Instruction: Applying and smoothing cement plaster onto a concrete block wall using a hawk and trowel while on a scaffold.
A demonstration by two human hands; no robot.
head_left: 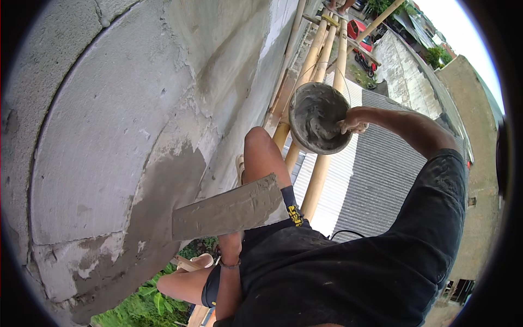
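A long, flat plastering trowel (229,211), its face smeared with grey mortar, lies across the view close to the wall. My left hand (231,245) holds it from below, and the blade hides most of the fingers. Out to the right, my right hand (357,121) grips the rim of a round bucket (297,128), with the thumb on the inner side. Wet grey mortar (321,117) lines the bucket, swirled and uneven. The bucket's thin wire handle (340,73) stands up on the far side. Dark wet mortar (163,191) covers part of the wall beside the trowel.
A grey block wall (109,136) rises along the left. Bamboo poles (316,188) run away under the bucket, beside my bent knee. Corrugated roofing (376,169) lies below at right, green plants (147,305) below at left. Another person's feet (340,6) rest on the far poles.
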